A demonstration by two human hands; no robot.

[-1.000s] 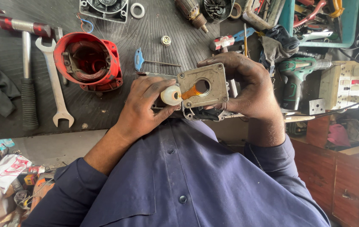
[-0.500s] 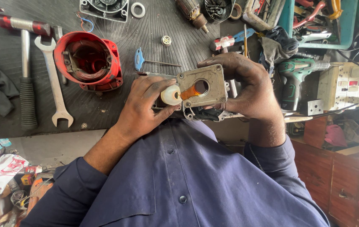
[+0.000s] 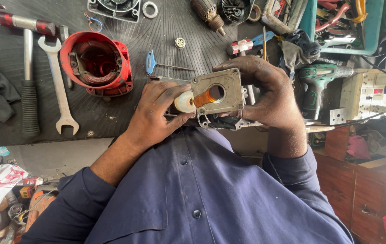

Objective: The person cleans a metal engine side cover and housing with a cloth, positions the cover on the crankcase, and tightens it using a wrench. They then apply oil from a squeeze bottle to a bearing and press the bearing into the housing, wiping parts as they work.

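Left of the metal housing I see a spanner and a red motor shell on the bench. My left hand pinches a white-handled screwdriver, poked into the housing's hole. My right hand wraps its fingers around the housing. A green drill lies to its right.

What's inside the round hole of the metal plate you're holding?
An orange shaft runs from the white knob into the round hole of the metal plate. Its tip and whatever lies deeper are covered by the plate.
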